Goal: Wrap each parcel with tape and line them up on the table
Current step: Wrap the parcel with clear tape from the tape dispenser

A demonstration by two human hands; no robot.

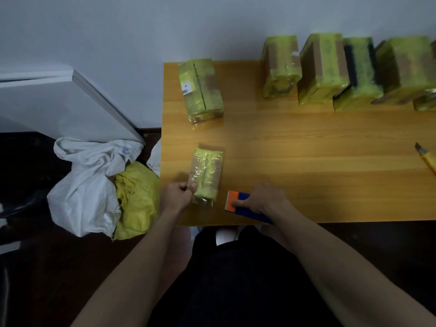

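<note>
A small parcel [208,172] wrapped in yellow-green tape lies near the table's front left corner. My left hand [178,194] pinches its near left edge, thumb on top. Right of it, my right hand [264,199] grips a blue and orange tape dispenser [236,202] that rests on the table. A larger taped parcel [200,89] lies at the back left. Several taped parcels [280,66] [322,67] [361,73] [405,67] stand in a row along the wall at the back right.
The wooden table [306,142] reaches the wall. A yellow utility knife [427,156] lies at its right edge. On the floor to the left sit a white sack [87,185] and a yellow bag [139,199]. A white panel [70,100] leans against the wall.
</note>
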